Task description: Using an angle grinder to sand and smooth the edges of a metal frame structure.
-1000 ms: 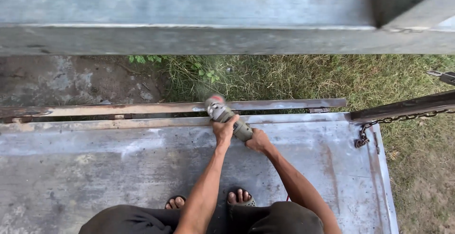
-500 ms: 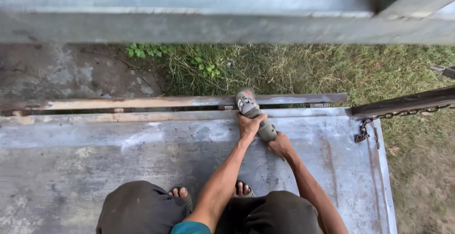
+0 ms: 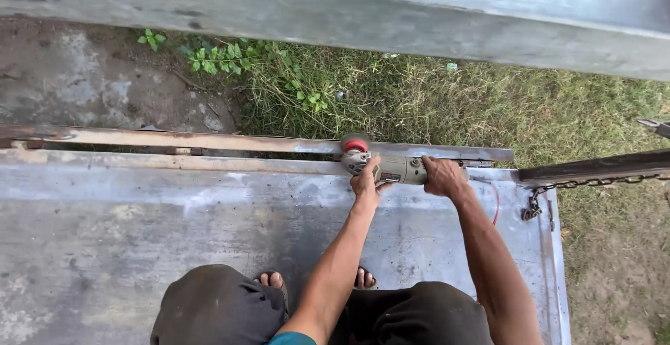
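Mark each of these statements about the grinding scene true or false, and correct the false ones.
1. Both hands hold the angle grinder. True: the left hand grips near the head, the right hand the rear of the body.
2. The grinder's head rests on the grass. False: it sits against the rusty steel bar along the edge of the grey metal deck.
3. A chain hangs at the deck's right corner. True.
4. The person wears closed boots. False: bare toes show between the knees.
5. The ground beyond the bar is all concrete. False: grass and weeds cover most of it.
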